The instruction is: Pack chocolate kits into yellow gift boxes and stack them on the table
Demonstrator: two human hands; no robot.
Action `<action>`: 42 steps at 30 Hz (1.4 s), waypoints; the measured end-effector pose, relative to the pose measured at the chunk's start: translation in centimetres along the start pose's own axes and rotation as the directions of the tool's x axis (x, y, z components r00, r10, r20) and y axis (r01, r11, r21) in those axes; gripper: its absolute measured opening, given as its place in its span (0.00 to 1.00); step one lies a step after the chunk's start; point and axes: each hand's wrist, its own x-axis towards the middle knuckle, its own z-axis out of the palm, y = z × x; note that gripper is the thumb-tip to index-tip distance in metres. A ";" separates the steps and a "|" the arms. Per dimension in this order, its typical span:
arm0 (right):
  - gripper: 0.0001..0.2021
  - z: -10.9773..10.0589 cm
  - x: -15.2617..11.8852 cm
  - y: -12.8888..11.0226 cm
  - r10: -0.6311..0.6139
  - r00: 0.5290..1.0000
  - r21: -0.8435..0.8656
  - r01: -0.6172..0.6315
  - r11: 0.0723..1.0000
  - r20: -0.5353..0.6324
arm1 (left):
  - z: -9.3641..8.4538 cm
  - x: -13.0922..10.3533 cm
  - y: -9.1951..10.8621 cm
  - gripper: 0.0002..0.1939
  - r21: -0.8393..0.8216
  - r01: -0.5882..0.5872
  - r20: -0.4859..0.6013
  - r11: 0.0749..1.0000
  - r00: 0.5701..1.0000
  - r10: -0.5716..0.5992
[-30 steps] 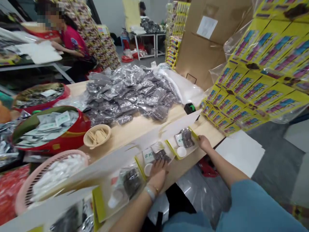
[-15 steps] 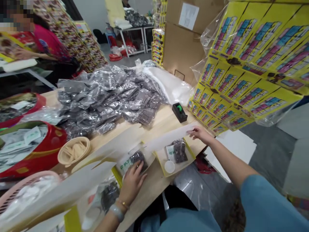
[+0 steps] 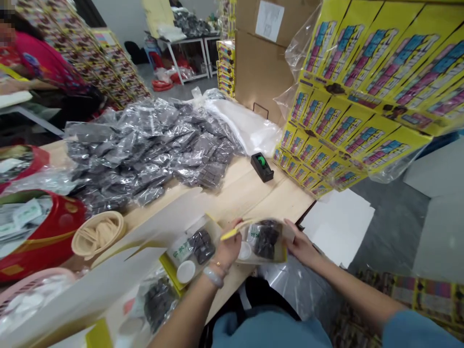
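Near the table's front edge is an open yellow cardboard box (image 3: 283,254) with a white inside, held between both hands. My left hand (image 3: 229,247) is closed on its left side, by the yellow flap edge. At the right side, my right hand (image 3: 300,245) grips the wall with thumb and fingers. Inside the box lie a bag of dark blocks (image 3: 267,240), a white packet with green print (image 3: 253,233) and a small white round tub (image 3: 244,250). Left of it sits another open box (image 3: 169,270) with a similar bag, packet and tub.
A heap of bagged grey blocks (image 3: 152,145) covers the table's back. A black tape dispenser (image 3: 262,167) stands before stacked yellow boxes (image 3: 337,111). At left are a basket of wooden sticks (image 3: 97,234), a red container (image 3: 68,217) and a pink basket (image 3: 36,285). Another person sits at far left.
My left hand has moved right, from the neighbouring box's contents to the right-hand box. The right hand has moved down along that box, whose raised white lid is now folded over towards me.
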 end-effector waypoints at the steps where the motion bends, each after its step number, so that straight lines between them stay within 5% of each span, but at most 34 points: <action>1: 0.28 0.3 -0.7 0.5 0.015 0.994 -0.072 -0.007 0.997 0.109 | 0.6 -1.3 -1.1 0.23 0.053 -0.089 0.059 0.995 0.995 0.086; 4: 0.34 0.4 -1.9 2.9 0.087 0.931 -0.367 0.052 0.929 0.354 | 2.3 -4.3 -4.5 0.30 0.282 -0.304 0.243 0.910 0.940 0.238; 6: 0.31 0.3 -1.8 4.3 0.085 0.951 -0.382 0.037 0.923 0.297 | 3.4 -5.4 -5.9 0.28 0.394 -0.362 0.255 0.845 0.926 0.278; 8: 0.26 0.9 -1.1 4.6 0.146 0.970 -0.183 -0.111 0.977 0.193 | 4.3 -5.6 -6.3 0.28 0.456 -0.369 0.201 0.810 0.929 0.310; 10: 0.25 2.1 -0.5 3.8 0.307 0.933 0.125 -0.332 0.935 0.186 | 4.5 -5.4 -5.8 0.28 0.456 -0.378 0.164 0.806 0.925 0.341; 13: 0.27 2.7 -0.4 1.7 0.417 0.838 0.488 -0.545 0.682 0.352 | 3.2 -4.8 -3.9 0.27 0.287 -0.523 0.221 0.803 0.852 0.476; 16: 0.28 0.3 -1.4 0.4 0.334 0.745 0.573 -0.661 0.484 0.577 | 1.3 -4.3 -1.9 0.30 -0.024 -0.658 0.178 0.753 0.738 0.651; 19: 0.30 -2.9 -1.1 -0.8 0.422 0.626 0.309 -0.733 0.606 0.656 | 0.6 -3.6 -1.3 0.27 -0.302 -0.596 -0.007 0.744 0.782 0.623; 21: 0.27 -4.0 0.6 -2.7 0.476 0.665 0.131 -0.650 0.749 0.575 | 1.0 -2.6 -1.8 0.22 -0.456 -0.452 -0.022 0.766 0.867 0.499; 24: 0.15 -3.3 4.7 -7.7 0.136 0.864 0.193 -0.257 0.947 0.486 | 1.9 -0.7 -2.9 0.22 -0.660 -0.211 0.126 0.721 0.915 0.383; 25: 0.14 -2.7 5.9 -9.4 -0.053 0.871 0.252 -0.082 0.964 0.488 | 2.2 -0.2 -3.1 0.25 -0.729 -0.148 0.171 0.668 0.906 0.388; 27: 0.13 -1.4 7.7 -12.1 -0.288 0.790 0.322 0.122 0.939 0.542 | 2.4 0.7 -3.2 0.30 -0.833 -0.057 0.220 0.551 0.879 0.423; 30: 0.12 -0.7 8.6 -13.3 -0.321 0.719 0.332 0.132 0.934 0.616 | 2.5 1.4 -3.2 0.31 -0.877 0.011 0.255 0.480 0.857 0.448; 33: 0.13 -0.9 7.9 -12.9 -0.443 0.683 0.226 0.388 0.894 0.581 | 2.5 1.7 -3.5 0.28 -0.855 -0.014 0.275 0.518 0.835 0.477; 35: 0.13 -0.4 7.0 -12.8 -0.539 0.637 0.062 0.613 0.788 0.551 | 2.5 1.6 -3.5 0.30 -0.788 -0.095 0.269 0.608 0.835 0.479; 37: 0.17 0.7 5.7 -12.7 -0.575 0.652 -0.128 0.709 0.694 0.494 | 2.4 1.5 -3.0 0.31 -0.695 -0.192 0.239 0.693 0.847 0.474; 40: 0.27 1.6 3.6 -11.6 -0.517 0.783 -0.370 0.620 0.692 0.345 | 1.2 1.1 -1.1 0.25 -0.472 -0.424 0.183 0.773 0.810 0.557; 42: 0.26 0.4 2.2 -9.7 -0.316 0.928 -0.507 0.372 0.777 0.197 | -0.2 0.8 0.4 0.22 -0.238 -0.564 0.226 0.790 0.759 0.610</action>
